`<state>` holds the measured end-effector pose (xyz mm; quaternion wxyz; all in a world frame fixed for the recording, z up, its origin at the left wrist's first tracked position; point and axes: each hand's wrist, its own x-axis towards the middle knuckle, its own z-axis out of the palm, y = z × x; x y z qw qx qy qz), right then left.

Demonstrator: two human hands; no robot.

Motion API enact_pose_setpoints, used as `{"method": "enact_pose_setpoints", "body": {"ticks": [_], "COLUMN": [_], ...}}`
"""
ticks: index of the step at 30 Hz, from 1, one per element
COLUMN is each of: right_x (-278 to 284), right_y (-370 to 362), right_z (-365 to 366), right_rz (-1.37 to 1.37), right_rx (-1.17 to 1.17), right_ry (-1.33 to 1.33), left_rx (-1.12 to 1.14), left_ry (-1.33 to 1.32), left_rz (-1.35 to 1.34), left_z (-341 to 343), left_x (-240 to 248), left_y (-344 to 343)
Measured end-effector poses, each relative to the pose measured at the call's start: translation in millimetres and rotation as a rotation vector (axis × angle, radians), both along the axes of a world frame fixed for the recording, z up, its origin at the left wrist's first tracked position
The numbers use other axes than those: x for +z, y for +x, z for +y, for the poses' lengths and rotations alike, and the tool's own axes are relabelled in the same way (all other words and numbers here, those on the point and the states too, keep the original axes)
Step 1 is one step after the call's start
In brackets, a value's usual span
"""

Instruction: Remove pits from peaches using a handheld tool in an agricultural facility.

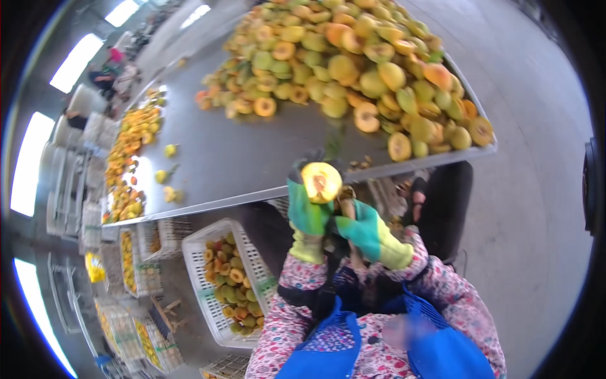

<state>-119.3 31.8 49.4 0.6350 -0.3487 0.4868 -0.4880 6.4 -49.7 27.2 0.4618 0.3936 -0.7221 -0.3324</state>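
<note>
My left hand (309,211), in a green and yellow glove, holds up a halved peach (322,182). Its pale yellow cut face is turned up, with a brownish centre. Close beside it, my right hand (372,235), gloved alike, is closed around a wooden-handled tool (351,224). The tool's upper end is near the peach half's right edge; its exact shape is too blurred to make out. Both hands are just off the near edge of a metal table (233,164). On the table lies a big heap of peaches (341,69), many cut in half.
A white plastic crate (205,303) holding peach halves (235,284) stands below the table, to my left. More fruit (129,158) lies along the table's left end. Several fruit-filled crates (145,341) stand on the floor at far left, with people (110,76) beyond. The table has a raised rim.
</note>
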Motion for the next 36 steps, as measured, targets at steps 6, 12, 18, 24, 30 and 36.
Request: {"method": "enact_pose_setpoints", "body": {"ticks": [6, 12, 18, 24, 30, 36], "right_x": [16, 10, 2, 3, -14, -12], "right_y": [-34, -22, -13, -15, -13, -7], "right_z": [-2, 1, 12, 22, 23, 30], "right_rz": [0.083, 0.447, 0.699, 0.797, 0.975, 1.103], "right_rx": [-0.066, -0.044, -0.086, -0.091, 0.033, 0.073], "right_ry": [0.114, 0.035, -0.194, -0.326, -0.432, -0.456], "left_rx": [-0.152, -0.176, 0.082, 0.074, -0.093, -0.023], "left_ry": [0.065, 0.67, -0.148, -0.452, 0.647, 0.627], "left_rz": [0.071, 0.62, -0.061, -0.395, 0.624, 0.57], "left_z": [20, 22, 27, 19, 30, 44], "left_x": [-7, 6, 1, -8, -9, -10], "left_y": [-12, -14, -9, 8, 2, -11]}}
